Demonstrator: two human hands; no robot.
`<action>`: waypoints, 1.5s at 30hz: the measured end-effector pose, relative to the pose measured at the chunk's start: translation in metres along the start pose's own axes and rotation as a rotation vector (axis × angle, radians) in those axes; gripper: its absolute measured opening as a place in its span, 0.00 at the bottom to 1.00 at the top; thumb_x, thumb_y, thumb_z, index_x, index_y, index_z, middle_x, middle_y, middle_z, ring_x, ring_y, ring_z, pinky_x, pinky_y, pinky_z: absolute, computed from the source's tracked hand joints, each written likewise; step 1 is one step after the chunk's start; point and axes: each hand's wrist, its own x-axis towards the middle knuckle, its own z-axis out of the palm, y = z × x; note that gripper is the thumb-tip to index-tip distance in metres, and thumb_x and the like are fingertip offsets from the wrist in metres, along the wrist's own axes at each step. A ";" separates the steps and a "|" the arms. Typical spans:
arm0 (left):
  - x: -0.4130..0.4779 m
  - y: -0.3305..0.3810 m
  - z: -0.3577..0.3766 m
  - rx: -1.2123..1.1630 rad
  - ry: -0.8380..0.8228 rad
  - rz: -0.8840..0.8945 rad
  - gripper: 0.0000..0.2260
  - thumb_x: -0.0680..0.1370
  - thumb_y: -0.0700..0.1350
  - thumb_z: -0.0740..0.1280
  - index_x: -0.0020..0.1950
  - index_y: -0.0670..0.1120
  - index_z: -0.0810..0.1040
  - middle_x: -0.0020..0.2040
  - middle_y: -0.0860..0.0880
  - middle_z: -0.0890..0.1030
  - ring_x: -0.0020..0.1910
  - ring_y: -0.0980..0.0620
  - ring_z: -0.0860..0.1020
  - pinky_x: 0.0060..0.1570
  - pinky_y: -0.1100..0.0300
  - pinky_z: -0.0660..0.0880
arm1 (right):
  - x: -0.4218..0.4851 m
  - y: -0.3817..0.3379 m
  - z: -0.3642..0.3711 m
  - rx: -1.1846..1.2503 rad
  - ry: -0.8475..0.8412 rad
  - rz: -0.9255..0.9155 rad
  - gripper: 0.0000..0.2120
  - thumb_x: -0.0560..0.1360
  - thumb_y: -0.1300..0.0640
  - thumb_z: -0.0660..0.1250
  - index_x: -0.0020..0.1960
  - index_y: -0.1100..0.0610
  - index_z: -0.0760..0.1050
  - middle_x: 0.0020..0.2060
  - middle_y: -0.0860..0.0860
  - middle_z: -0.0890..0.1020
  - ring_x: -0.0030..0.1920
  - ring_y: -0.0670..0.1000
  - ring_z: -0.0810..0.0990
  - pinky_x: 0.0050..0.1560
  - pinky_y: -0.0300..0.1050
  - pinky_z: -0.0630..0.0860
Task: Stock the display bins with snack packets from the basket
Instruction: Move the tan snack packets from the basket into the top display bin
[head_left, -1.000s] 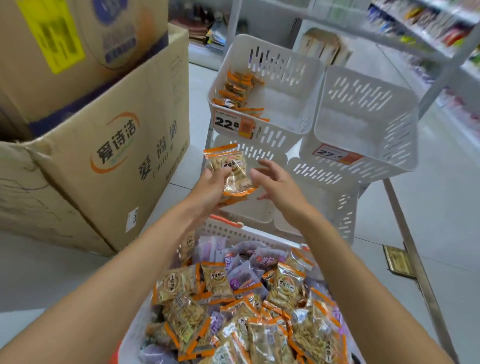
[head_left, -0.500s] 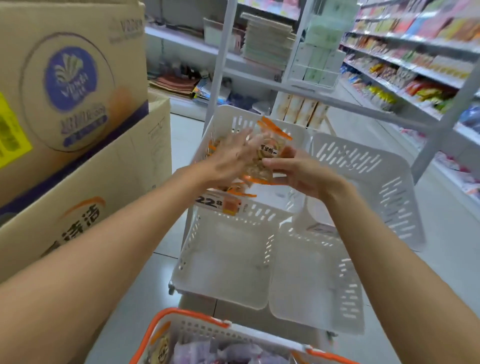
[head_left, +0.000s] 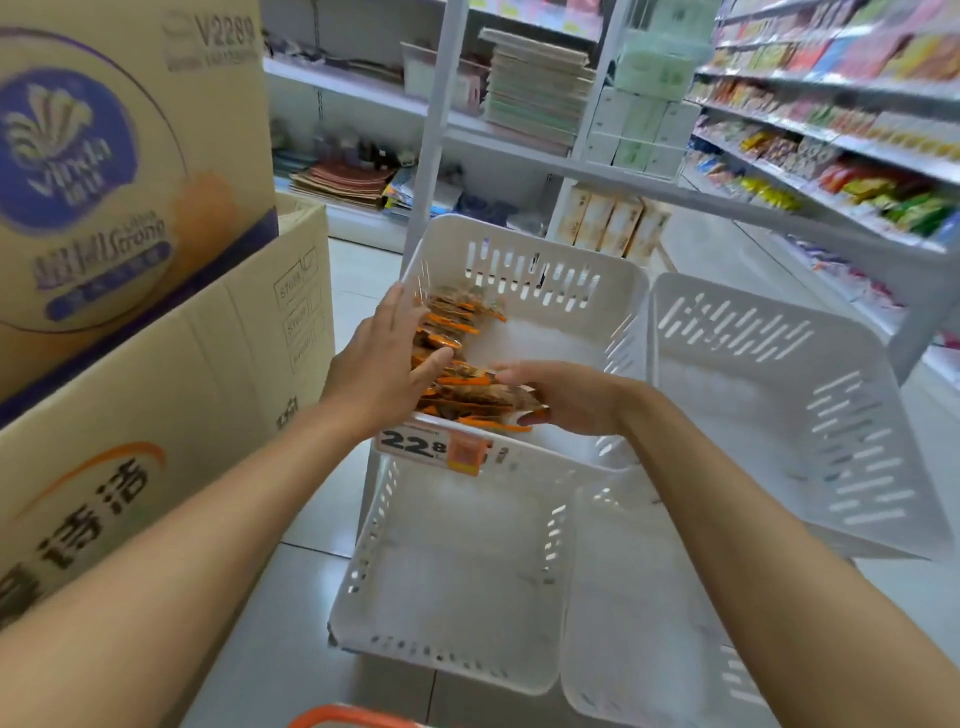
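In the middle of the frame, the left hand (head_left: 382, 364) rests against a row of packets (head_left: 449, 325) that stand on edge along the left wall of the upper left bin (head_left: 545, 343). Its grip is apart, with the fingers straight and the thumb pressing the row. The right hand (head_left: 569, 397) has its grip clamped on one packet (head_left: 483, 397) at the near end of that row, fingers above and thumb below, just over the price tag (head_left: 434, 447). The basket (head_left: 353, 717) shows only as an orange rim at the bottom edge.

The row looks loosely packed and leaning. If the left hand lifts away before the new packet is wedged in, the packets could topple flat across the bare bin floor. The held packet also sits close to the front rim, so a careless release might let it slide over into the lower bin (head_left: 452, 571). The wrappers look glossy and may slip.
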 end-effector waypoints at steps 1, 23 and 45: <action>0.000 0.000 0.000 -0.002 0.006 -0.001 0.28 0.81 0.62 0.57 0.78 0.52 0.60 0.81 0.54 0.47 0.78 0.47 0.57 0.66 0.44 0.67 | 0.000 0.000 0.000 0.018 -0.044 -0.010 0.21 0.78 0.46 0.64 0.68 0.52 0.73 0.59 0.50 0.80 0.57 0.49 0.77 0.59 0.43 0.74; -0.002 -0.002 0.004 0.010 0.019 0.008 0.26 0.81 0.62 0.58 0.77 0.52 0.62 0.81 0.55 0.46 0.77 0.48 0.57 0.65 0.45 0.69 | 0.005 0.000 0.022 -0.138 0.323 0.129 0.38 0.76 0.49 0.71 0.79 0.53 0.54 0.70 0.56 0.70 0.60 0.52 0.74 0.58 0.46 0.72; -0.002 -0.003 0.007 -0.013 0.050 -0.006 0.24 0.81 0.61 0.57 0.75 0.53 0.64 0.81 0.56 0.47 0.76 0.48 0.60 0.62 0.44 0.70 | 0.002 0.011 0.025 0.033 0.054 0.012 0.38 0.70 0.50 0.77 0.73 0.36 0.60 0.65 0.43 0.73 0.61 0.46 0.78 0.59 0.44 0.76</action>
